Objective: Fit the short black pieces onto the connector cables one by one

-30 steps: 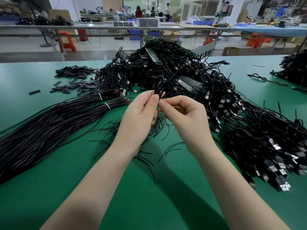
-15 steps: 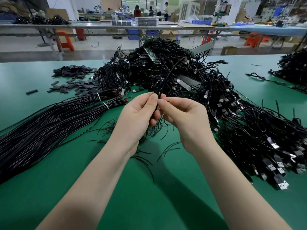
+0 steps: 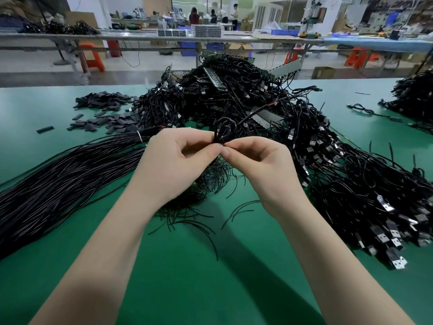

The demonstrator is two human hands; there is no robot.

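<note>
**A:** What sits at the grip?

**B:** The left hand (image 3: pixel 178 165) and right hand (image 3: pixel 255 167) meet fingertip to fingertip, both pinching a thin black connector cable (image 3: pixel 225 129) whose loop stands up just above the pinch. One end of it runs up and to the right from the loop, with what looks like red at its tip, though that part is too small to be sure

**A:** And the short black piece?

**B:** Something dark sits right where the thumbs and forefingers touch, probably a piece, but the fingers hide it. The loose stock of flat short black sleeve pieces (image 3: pixel 105 113) lies well up and to the left of the grip on the green table mat (image 3: pixel 210 277)

**A:** What else surrounds the hands?

**B:** Directly under them, a scatter of fine black wire offcuts (image 3: pixel 199 207). Left of the grip, a long bundle of straight black cables (image 3: pixel 58 179) tied with a white band. Behind and to the right, a big tangled heap of black cables with silver USB plugs (image 3: pixel 351 184). Far right, a separate black pile (image 3: pixel 414 97)
</note>
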